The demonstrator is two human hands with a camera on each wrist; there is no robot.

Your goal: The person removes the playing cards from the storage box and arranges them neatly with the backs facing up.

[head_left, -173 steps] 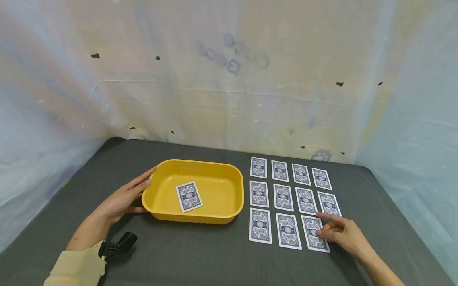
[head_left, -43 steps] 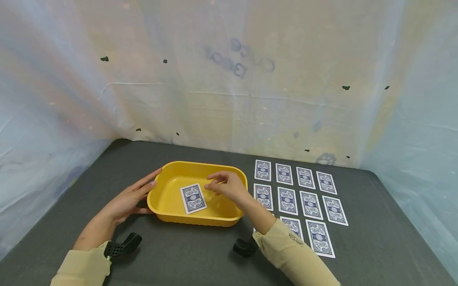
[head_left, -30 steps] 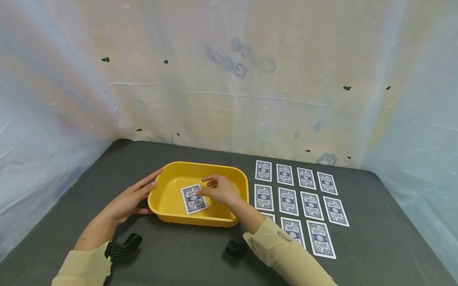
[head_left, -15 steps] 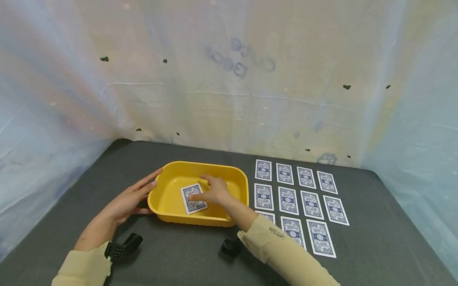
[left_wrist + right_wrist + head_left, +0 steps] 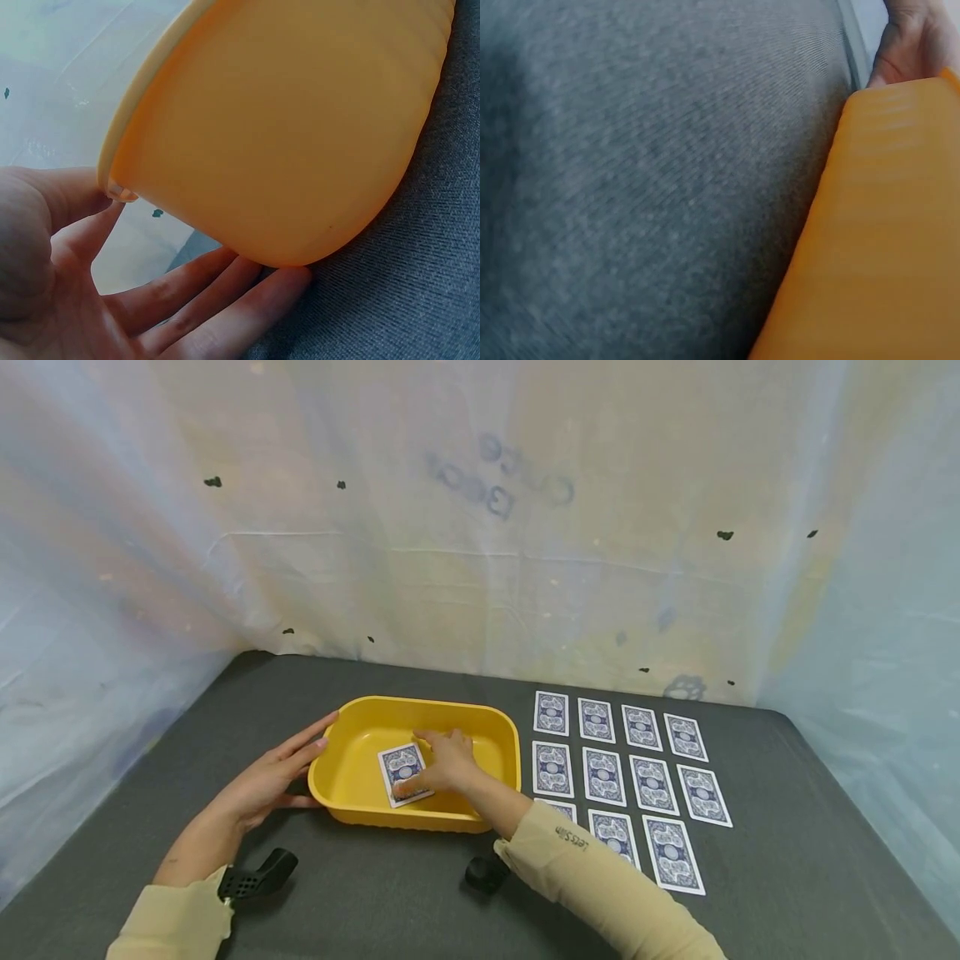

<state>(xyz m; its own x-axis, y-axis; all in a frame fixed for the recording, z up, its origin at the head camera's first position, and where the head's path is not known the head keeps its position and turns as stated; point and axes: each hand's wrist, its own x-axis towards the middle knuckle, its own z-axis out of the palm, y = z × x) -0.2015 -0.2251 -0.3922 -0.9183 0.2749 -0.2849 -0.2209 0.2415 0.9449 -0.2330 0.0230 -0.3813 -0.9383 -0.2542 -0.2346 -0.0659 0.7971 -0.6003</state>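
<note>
Tub: yellow tub (image 5: 495, 735) holds one face-down card (image 5: 401, 767) (blue back).
Right hand (image 5: 444, 764): fingers flat, pressing the card.
Left hand (image 5: 262, 777): flat against the tub's 9 o'clock wall.
Room: card grid (image 5: 626, 772) at 3 o'clock.

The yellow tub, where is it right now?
In the head view the yellow tub sits on the grey table, left of the card rows, between both hands.

Partly hidden under the right hand (image 5: 448, 762): card (image 5: 401, 770) in the tub (image 5: 360, 739); front-row card (image 5: 558, 810) tucked behind the sleeve (image 5: 600, 885).
</note>
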